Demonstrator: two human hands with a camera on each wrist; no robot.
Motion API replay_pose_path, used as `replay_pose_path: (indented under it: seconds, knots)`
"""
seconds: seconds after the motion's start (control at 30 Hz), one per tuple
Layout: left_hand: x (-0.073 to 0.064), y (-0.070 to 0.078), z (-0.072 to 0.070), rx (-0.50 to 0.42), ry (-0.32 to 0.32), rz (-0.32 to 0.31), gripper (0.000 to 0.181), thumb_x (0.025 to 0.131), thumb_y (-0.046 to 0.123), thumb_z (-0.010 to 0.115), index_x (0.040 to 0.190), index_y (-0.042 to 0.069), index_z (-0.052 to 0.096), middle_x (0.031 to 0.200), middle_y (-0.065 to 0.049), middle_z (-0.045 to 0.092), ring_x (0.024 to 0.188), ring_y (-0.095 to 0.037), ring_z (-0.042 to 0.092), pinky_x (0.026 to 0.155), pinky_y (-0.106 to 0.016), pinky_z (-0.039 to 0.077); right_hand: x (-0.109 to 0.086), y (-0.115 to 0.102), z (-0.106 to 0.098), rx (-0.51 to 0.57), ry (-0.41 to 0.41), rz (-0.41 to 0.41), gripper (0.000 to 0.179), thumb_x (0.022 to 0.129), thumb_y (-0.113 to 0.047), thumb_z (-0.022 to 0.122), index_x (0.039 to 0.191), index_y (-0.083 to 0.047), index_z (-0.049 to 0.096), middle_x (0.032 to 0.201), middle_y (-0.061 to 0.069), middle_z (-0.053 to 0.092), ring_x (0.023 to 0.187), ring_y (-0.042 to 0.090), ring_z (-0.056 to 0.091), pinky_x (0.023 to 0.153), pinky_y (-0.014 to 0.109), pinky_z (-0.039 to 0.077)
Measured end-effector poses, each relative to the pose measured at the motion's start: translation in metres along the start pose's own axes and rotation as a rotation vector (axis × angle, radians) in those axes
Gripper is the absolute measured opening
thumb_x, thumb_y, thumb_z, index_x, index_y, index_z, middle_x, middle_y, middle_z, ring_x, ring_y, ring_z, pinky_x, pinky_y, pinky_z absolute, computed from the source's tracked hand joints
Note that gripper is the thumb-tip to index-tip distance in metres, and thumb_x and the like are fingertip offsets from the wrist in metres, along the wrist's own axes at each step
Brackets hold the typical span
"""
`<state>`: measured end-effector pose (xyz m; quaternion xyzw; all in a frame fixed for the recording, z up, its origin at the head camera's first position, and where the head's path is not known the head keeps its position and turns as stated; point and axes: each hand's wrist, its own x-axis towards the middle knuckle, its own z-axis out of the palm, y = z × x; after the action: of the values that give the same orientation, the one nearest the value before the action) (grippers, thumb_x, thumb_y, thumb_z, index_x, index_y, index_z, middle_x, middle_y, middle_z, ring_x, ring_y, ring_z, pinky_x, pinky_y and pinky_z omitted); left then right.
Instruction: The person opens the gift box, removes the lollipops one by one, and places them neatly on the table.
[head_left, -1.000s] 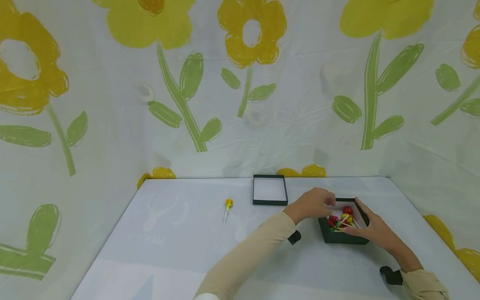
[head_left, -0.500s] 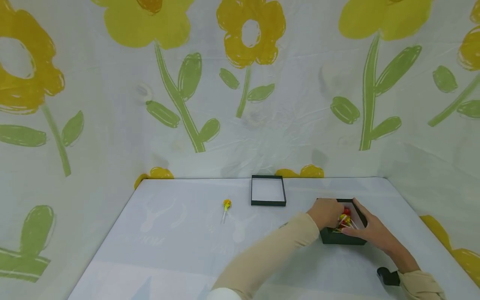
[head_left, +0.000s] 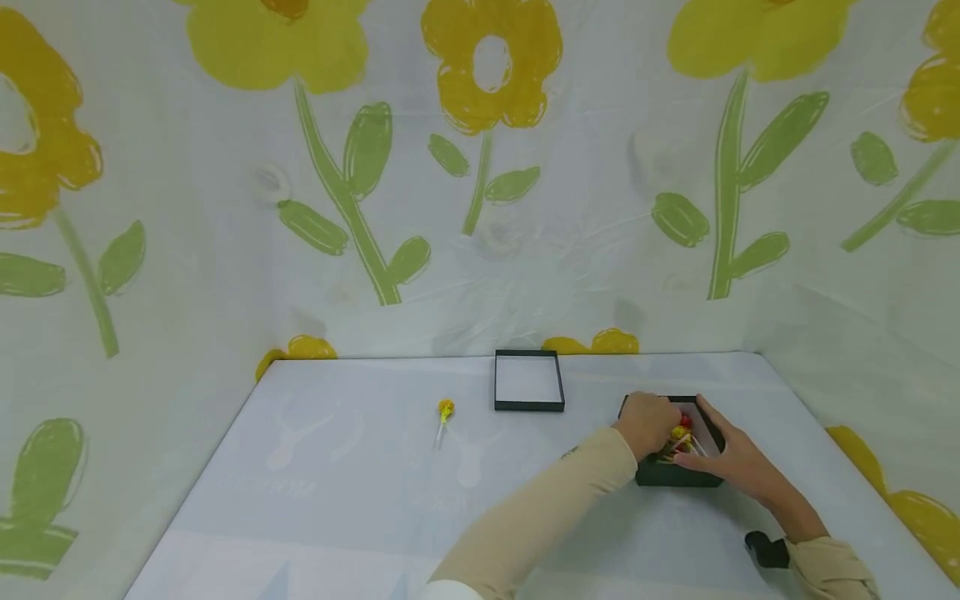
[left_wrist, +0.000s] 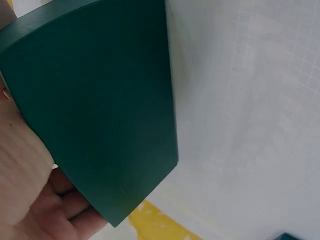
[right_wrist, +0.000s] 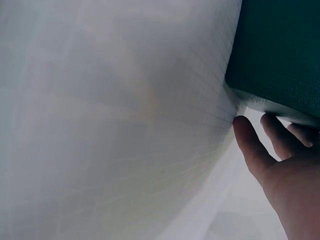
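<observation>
An open dark green box (head_left: 678, 476) with a white inside stands on the right of the table, holding several lollipops (head_left: 681, 433) in red and yellow wrappers. My left hand (head_left: 647, 421) reaches over its left wall, fingertips down inside among the lollipops and hidden in the head view. In the left wrist view, the green wall (left_wrist: 100, 105) covers part of that hand's fingers (left_wrist: 75, 212); I cannot tell whether they pinch a lollipop. My right hand (head_left: 738, 458) holds the box from the right, thumb over the near rim, fingers (right_wrist: 252, 140) along the outer side.
A shallow dark green lid (head_left: 528, 407) lies inner side up near the table's back edge. Left of it, a single yellow lollipop (head_left: 446, 410) lies on the white table (head_left: 330, 500). A flower-printed curtain (head_left: 585, 192) stands behind and at both sides.
My left hand has moved right and down, from above the box's left rim to inside it. My right hand keeps its hold on the box. The head view has shifted slightly.
</observation>
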<state>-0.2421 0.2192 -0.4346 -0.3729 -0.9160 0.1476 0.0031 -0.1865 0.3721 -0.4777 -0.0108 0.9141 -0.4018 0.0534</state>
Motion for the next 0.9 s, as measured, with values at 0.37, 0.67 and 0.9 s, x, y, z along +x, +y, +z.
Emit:
replay_pose_path:
  seconds: [0.37, 0.67, 0.9]
  knots:
    - [0.001, -0.007, 0.004, -0.134, 0.013, 0.011, 0.020, 0.086, 0.037, 0.067, 0.106, 0.033, 0.066, 0.096, 0.016, 0.063, 0.081, -0.002, 0.060, 0.072, -0.020, 0.051, 0.000, -0.002, 0.000, 0.011, -0.004, -0.004, 0.107, 0.081, -0.034, 0.073, 0.152, -0.012, -0.004, 0.152, 0.030, 0.004, 0.133, 0.055, 0.008, 0.094, 0.074, 0.018]
    - [-0.005, -0.026, -0.002, -0.205, 0.111, 0.087, 0.024, 0.084, 0.034, 0.071, 0.106, 0.027, 0.065, 0.095, 0.013, 0.058, 0.083, -0.001, 0.055, 0.074, -0.016, 0.047, 0.000, -0.003, 0.001, 0.033, -0.014, 0.016, 0.109, 0.080, -0.033, 0.074, 0.151, -0.012, -0.006, 0.152, 0.030, 0.002, 0.134, 0.055, 0.005, 0.094, 0.075, 0.015]
    - [-0.011, -0.048, -0.013, -0.395, 0.187, 0.105, 0.025, 0.082, 0.022, 0.075, 0.106, 0.020, 0.068, 0.098, 0.011, 0.055, 0.084, -0.001, 0.051, 0.073, -0.012, 0.044, 0.000, -0.007, -0.001, 0.002, -0.030, 0.065, 0.110, 0.081, -0.038, 0.072, 0.151, -0.013, -0.009, 0.151, 0.033, 0.000, 0.132, 0.057, 0.005, 0.092, 0.076, 0.017]
